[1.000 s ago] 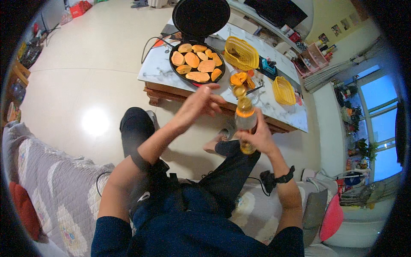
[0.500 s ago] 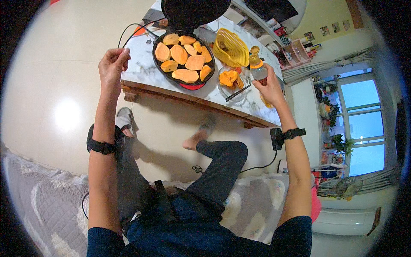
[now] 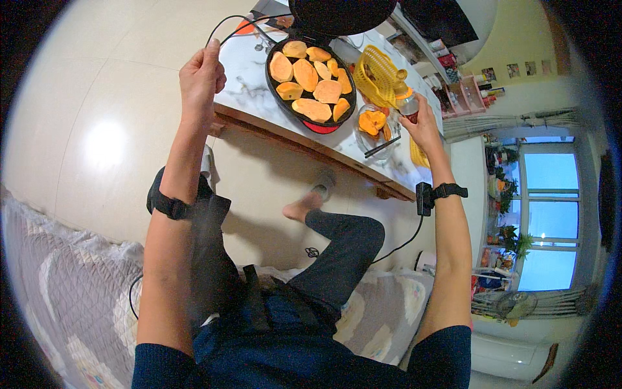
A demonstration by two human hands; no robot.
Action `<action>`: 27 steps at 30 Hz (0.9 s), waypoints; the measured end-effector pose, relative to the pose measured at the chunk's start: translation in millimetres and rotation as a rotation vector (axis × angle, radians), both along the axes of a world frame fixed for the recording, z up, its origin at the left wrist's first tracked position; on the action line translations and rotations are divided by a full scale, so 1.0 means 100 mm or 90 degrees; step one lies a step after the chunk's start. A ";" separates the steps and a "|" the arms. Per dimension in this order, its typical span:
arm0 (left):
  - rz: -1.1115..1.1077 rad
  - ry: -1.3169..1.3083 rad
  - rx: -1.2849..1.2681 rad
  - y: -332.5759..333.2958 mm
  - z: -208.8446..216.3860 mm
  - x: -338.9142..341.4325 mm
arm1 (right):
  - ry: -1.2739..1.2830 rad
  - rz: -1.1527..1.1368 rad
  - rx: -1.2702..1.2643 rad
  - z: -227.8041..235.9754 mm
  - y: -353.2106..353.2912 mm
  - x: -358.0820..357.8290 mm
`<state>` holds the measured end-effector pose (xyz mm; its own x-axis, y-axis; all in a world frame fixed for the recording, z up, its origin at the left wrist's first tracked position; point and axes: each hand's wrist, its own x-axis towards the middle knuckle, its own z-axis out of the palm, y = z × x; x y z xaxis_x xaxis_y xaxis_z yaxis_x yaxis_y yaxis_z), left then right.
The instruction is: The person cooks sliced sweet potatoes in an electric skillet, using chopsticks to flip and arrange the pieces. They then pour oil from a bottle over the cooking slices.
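My right hand (image 3: 424, 126) is closed around a clear bottle (image 3: 407, 106) with a yellow-orange collar and top, held above the right part of the table. At the table's left edge my left hand (image 3: 202, 81) makes a fist, its thumb uppermost. A black cable (image 3: 223, 23) runs up to those fingers; whether they grip it, I cannot tell. Between my hands an open round black electric griddle (image 3: 269, 78) holds several thick orange sweet potato slices (image 3: 326, 91) in one layer. Below the bottle, a clear bowl (image 3: 387, 153) contains more orange pieces (image 3: 372, 121), with black chopsticks (image 3: 378, 147) across it.
A yellow plastic basket (image 3: 370, 68) stands right of the griddle, partly behind the bottle. The griddle's raised lid (image 3: 342, 16) rises at the back. Everything rests on a marble-patterned table (image 3: 241, 97). A pink rack (image 3: 468, 96) stands beyond it.
The whole view has shifted, so the table appears farther right. My right hand has brought the bottle a little left, overlapping the basket. My left hand has curled from a pinch into a fist.
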<state>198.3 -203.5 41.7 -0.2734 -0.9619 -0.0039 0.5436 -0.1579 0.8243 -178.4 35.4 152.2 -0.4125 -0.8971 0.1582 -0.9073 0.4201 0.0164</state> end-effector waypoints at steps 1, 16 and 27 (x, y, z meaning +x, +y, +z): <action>0.020 -0.032 0.007 -0.01 0.00 -0.01 | 0.011 -0.001 0.004 -0.01 -0.01 0.00; 0.193 -0.203 -0.294 -0.23 -0.38 -0.10 | 0.059 0.012 0.035 -0.04 -0.12 0.06; 0.227 -0.304 -0.396 -0.19 -0.30 -0.11 | 0.077 0.041 0.023 -0.02 -0.13 -0.03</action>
<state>187.0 -222.4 12.0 -0.0582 -0.8558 0.5140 0.0480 0.5119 0.8577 -181.1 22.2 150.0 -0.3336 -0.9270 0.1711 -0.9229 0.3582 0.1411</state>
